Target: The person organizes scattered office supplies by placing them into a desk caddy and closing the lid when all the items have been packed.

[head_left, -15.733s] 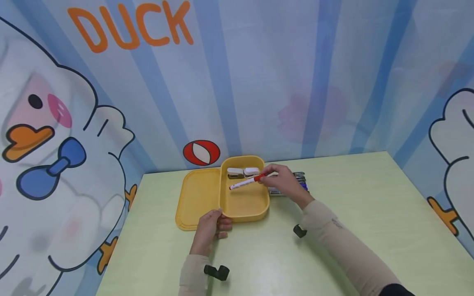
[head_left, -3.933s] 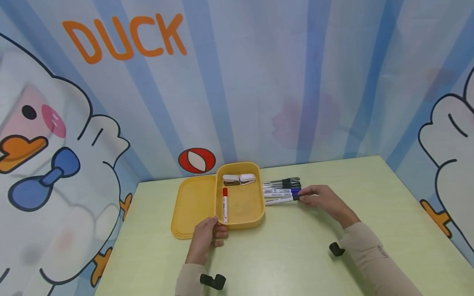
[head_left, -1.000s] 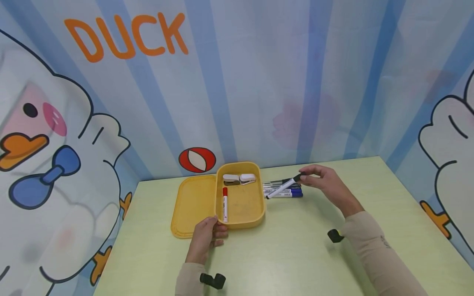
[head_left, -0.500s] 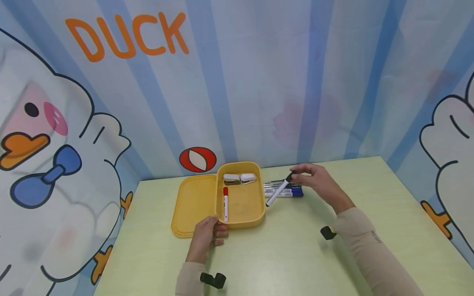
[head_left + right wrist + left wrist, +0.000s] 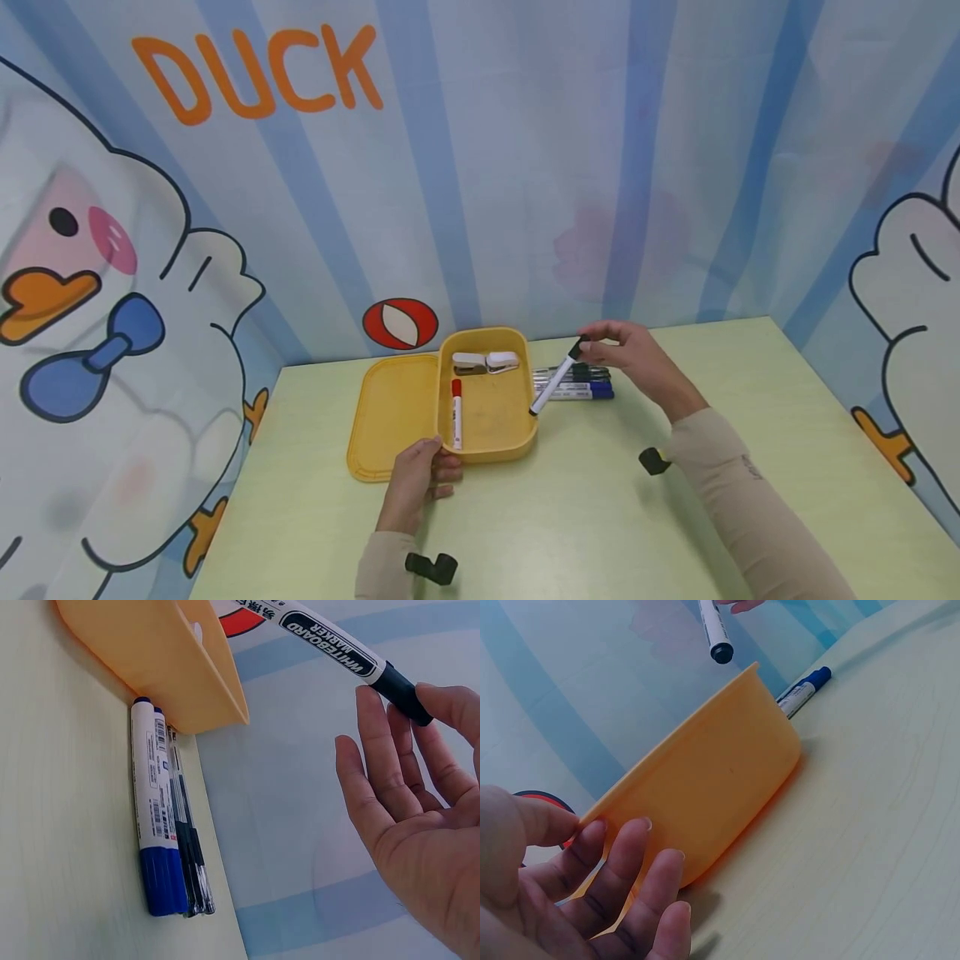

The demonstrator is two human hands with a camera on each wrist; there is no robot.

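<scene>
A whiteboard marker (image 5: 553, 385) with a black cap hangs tilted from my right hand (image 5: 630, 357), its lower end over the right rim of the yellow box (image 5: 497, 457). Thumb and fingers pinch it by the cap, as the right wrist view shows. My left hand (image 5: 417, 479) pinches the box's near left corner between thumb and forefinger, the other fingers spread along its outer wall. Inside the box, a red-capped marker (image 5: 457, 417) lies along the left side. Two white staplers or clip-like items (image 5: 469, 361) sit at the far end; their exact kind is unclear.
Right of the box lie blue-capped markers (image 5: 154, 787) beside several black-ended pens (image 5: 189, 832). A flat yellow lid (image 5: 392, 417) rests against the box's left side. Behind the table (image 5: 540, 533) rises a printed curtain (image 5: 525, 183).
The black-capped marker, earlier lying among the pens, was lifted by my right hand and carried left to the box's rim, tilting steeper. The left hand stays at the box corner.
</scene>
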